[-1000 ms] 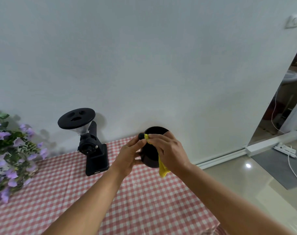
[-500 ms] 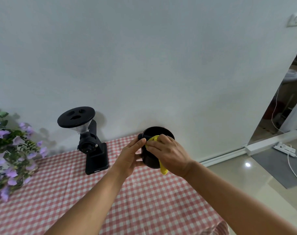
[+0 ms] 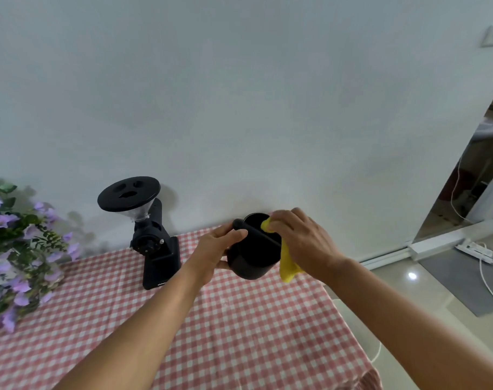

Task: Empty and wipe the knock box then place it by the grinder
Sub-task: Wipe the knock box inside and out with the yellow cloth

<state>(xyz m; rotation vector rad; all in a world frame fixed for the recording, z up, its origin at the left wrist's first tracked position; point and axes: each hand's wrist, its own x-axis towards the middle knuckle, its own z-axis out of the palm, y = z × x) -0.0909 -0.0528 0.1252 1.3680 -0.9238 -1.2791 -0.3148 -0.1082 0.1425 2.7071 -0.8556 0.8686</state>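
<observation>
Just above the back right part of the counter (image 3: 239, 333), covered in a red-and-white checked cloth, the black round knock box (image 3: 251, 257) is held in the air with its mouth tilted up towards the wall. A black bar crosses the mouth from a knob at the upper left to the rim on the right.

The left hand (image 3: 220, 249) grips the box's left wall: the thumb lies over the top near the bar's knob and the fingers curl round underneath. The right hand (image 3: 301, 240) comes over the right side of the rim, its fingers bunched on a yellow cloth (image 3: 287, 266) pressed at the rim. The rest of the cloth hangs down outside the box's right wall.

To the left of the box, and apart from it, the black coffee grinder with a wide flat-lidded hopper (image 3: 155, 243) stands upright near the back edge, where the counter meets the white wall (image 3: 239, 108). Checked cloth shows between the grinder's base and the box, and across the whole near half under both forearms.

The counter's right edge runs just below the right wrist and slants towards the camera; beyond it lies a glossy pale floor (image 3: 408, 299). A bunch of purple flowers with green leaves (image 3: 14, 249) fills the left edge.

A white power strip (image 3: 474, 248) sits on the floor by an open doorway.
</observation>
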